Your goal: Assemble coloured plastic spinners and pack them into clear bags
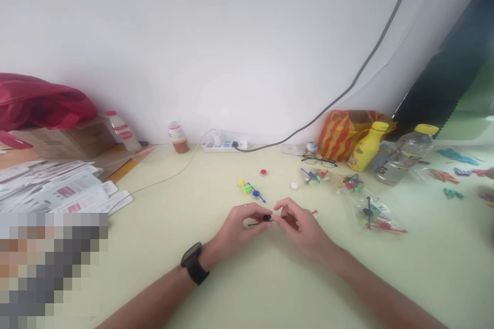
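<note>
Between the thumb and fingers of my left hand [241, 223] is a small black plastic arrow spinner [266, 217] with a round middle. My right hand [299, 221] is close beside it, its thumb and fingertips drawn together near the spinner's right end. What lies inside those fingers is hidden. A red pointed tip [315, 211] shows just past my right knuckles; whether it is held or on the table I cannot tell. Beyond my hands lie yellow, green and blue arrow spinners [256, 194], a red round cap [263, 172] and a white round cap [294, 185].
Clear bags of coloured spinners [380, 213] lie on the right, near a yellow bottle [365, 146], a clear bottle [403, 157] and glasses [319, 160]. A power strip [226, 146] sits by the wall. Stacked white packages [73, 190] occupy the left.
</note>
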The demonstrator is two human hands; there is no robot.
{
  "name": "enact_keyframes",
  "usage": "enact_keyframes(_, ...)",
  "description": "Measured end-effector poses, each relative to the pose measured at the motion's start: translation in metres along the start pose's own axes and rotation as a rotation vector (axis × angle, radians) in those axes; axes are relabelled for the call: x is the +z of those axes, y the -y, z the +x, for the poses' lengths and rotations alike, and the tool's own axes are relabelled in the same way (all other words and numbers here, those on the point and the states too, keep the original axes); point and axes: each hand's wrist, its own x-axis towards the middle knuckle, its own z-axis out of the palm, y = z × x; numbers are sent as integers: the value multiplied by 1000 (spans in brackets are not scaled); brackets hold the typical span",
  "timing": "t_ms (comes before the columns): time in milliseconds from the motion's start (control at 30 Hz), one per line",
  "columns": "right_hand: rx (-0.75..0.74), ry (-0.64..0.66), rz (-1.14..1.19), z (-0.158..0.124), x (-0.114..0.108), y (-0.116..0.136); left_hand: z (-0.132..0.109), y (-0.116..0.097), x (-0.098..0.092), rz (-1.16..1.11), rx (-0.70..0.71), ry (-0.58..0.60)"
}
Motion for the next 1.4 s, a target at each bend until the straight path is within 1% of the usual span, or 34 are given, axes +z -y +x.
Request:
enact_keyframes(67,29,-27,50,1,-4,1,-1,2,-3,94,49,-37)
enact_keyframes(133,42,-28,100,3,-6,1,-2,4,-4,152,97,-43)
enact_keyframes(300,51,12,143,4,-7,2,-4,8,-3,231,162,16)
enact_keyframes(400,59,24,168,5,-6,3,-4,9,-3,275,200,23)
enact_keyframes(533,56,25,179,5,-6,5,-3,9,-6,333,187,8)
enact_keyframes(600,64,46,189,5,-6,5,-3,7,-8,329,172,4)
enact_keyframes(700,76,74,209,5,-8,6,-3,5,-8,290,167,-2)
enact_keyframes(833,50,57,214,7,-11,6,-3,-2,-6,220,149,7)
enact_keyframes(967,59,33,257,10,-11,2,0,-9,-5,18,92,60)
enact_keyframes(1033,53,-20,280,10,-11,-1,2,-8,-5,-86,66,67)
enact_keyframes(1100,47,-101,268,9,-11,-2,4,-5,-5,-168,37,37)
enact_keyframes(1167,50,-155,191,6,-13,-1,5,-1,-5,-238,-13,-15)
enact_keyframes(1200,48,-162,135,5,-14,0,6,1,-6,-273,-42,-41)
enact_keyframes(1300,-15,-122,10,0,-14,5,7,2,-6,-358,-106,-70)
enact_keyframes(1400,-87,-50,7,-3,-11,7,6,-1,-7,-407,-129,-54)
